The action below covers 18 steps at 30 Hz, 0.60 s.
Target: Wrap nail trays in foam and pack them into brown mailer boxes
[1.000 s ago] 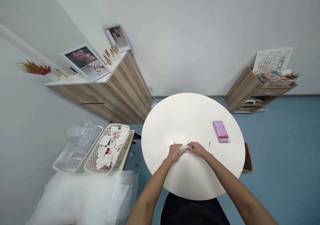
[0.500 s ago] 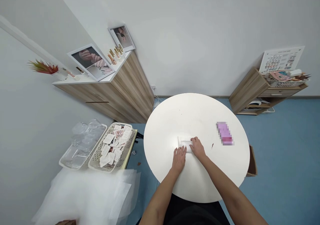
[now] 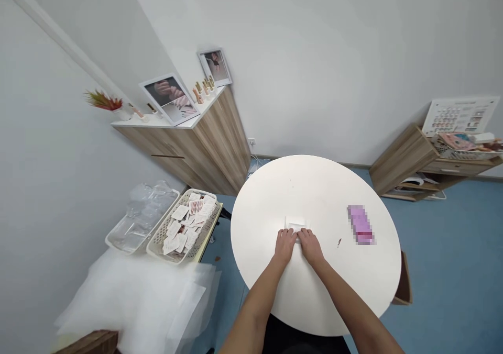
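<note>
A small, folded, whitish translucent sheet [image 3: 296, 222] lies flat near the middle of the round white table [image 3: 302, 181]. What is inside its fold, if anything, cannot be made out. My left hand [image 3: 285, 245] grips its near left part, fingers bent and pressed together. Close beside it, my right hand [image 3: 311, 246] holds the near right part in the same way, thumbs almost meeting. The sheet's far edge sticks out beyond my fingertips; my hands cover the near edge.
A blurred pink-purple object [image 3: 360, 225] and a small dark scrap [image 3: 339, 242] lie to the right on the table. At left stand a basket of white cards [image 3: 157, 244], a bin of clear plastic [image 3: 118, 244] and stacked translucent sheets [image 3: 145, 296]. A cardboard box [image 3: 404, 286] stands low at right.
My hands have drawn closer together, the right one moving to the sheet's near edge beside the left. The fold now sits nearer to me under the fingers. The view has shifted slightly.
</note>
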Each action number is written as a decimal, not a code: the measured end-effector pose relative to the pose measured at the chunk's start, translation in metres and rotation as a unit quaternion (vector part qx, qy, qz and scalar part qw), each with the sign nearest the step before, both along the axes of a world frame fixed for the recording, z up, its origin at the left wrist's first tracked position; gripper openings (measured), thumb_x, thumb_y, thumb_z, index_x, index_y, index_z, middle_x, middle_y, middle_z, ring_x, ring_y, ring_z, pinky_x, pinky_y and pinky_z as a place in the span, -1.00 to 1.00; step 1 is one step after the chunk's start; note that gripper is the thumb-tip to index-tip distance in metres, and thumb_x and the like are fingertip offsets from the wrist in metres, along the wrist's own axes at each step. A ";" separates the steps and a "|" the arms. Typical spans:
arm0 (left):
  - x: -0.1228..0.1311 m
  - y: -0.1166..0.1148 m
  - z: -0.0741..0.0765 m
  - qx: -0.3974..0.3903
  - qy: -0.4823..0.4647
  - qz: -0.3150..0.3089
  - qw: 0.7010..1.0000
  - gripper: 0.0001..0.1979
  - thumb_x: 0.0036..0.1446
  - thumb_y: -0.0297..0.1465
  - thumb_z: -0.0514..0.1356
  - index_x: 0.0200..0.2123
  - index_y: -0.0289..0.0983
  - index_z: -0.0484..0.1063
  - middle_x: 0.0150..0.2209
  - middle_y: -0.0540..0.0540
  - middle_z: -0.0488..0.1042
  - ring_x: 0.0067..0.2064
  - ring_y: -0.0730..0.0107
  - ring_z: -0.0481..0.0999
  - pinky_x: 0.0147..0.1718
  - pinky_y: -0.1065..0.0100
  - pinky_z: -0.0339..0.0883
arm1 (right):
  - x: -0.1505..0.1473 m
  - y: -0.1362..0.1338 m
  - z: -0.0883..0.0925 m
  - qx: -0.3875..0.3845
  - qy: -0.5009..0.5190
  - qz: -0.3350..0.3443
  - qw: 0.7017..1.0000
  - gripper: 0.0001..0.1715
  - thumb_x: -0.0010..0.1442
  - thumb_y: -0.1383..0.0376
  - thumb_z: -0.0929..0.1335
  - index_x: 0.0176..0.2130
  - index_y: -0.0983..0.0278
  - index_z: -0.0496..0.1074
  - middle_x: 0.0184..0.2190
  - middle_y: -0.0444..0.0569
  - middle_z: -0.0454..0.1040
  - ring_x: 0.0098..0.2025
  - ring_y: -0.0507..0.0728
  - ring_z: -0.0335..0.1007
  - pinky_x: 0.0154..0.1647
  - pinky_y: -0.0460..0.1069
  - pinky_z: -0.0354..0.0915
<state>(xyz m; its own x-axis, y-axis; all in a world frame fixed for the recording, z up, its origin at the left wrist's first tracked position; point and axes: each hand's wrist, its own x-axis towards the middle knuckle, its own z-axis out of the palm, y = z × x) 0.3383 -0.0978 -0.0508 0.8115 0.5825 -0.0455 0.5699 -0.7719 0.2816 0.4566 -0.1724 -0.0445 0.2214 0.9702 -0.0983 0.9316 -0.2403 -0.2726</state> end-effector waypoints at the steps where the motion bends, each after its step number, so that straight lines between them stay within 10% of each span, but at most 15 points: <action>1: 0.002 -0.002 0.002 -0.008 0.001 0.009 1.000 -0.67 0.19 -0.61 0.02 -0.05 -0.20 0.37 -0.05 -0.15 0.42 0.03 0.15 0.40 0.11 0.05 0.18 | -0.001 0.002 0.003 0.001 -0.008 -0.007 1.000 -0.62 0.17 0.53 0.19 -0.09 0.21 0.34 -0.05 0.08 0.37 -0.07 0.22 0.27 -0.14 0.04 0.22; 7: -0.050 -0.030 0.011 -0.117 -0.017 0.127 0.985 -0.42 0.14 -0.36 0.14 0.25 -0.19 0.16 0.28 -0.26 0.20 0.29 -0.06 0.17 0.18 -0.12 0.10 | -0.015 0.005 0.020 0.019 -0.023 0.073 0.997 -0.67 0.15 0.43 0.24 -0.07 0.22 0.36 -0.06 0.11 0.41 0.00 0.26 0.29 -0.01 0.11 0.18; 13: -0.209 -0.098 0.040 -0.168 -0.054 0.339 0.924 -0.54 0.14 -0.26 0.18 0.12 -0.20 0.34 0.07 -0.19 0.47 0.06 0.05 0.47 -0.02 0.16 0.36 | -0.080 0.029 0.042 -0.166 0.027 0.330 0.929 -0.69 0.19 0.30 0.27 -0.05 0.21 0.37 -0.06 0.05 0.48 -0.07 0.20 0.44 -0.14 0.02 0.25; 18: -0.331 -0.170 0.087 -0.095 -0.080 0.505 0.854 -0.65 0.23 -0.33 0.10 0.07 -0.22 0.36 0.06 -0.19 0.45 0.05 0.12 0.46 -0.01 0.19 0.33 | -0.193 0.038 0.073 -0.129 0.060 0.465 0.874 -0.65 0.22 0.28 0.26 0.01 0.27 0.37 0.01 0.11 0.46 0.01 0.21 0.42 -0.03 0.04 0.26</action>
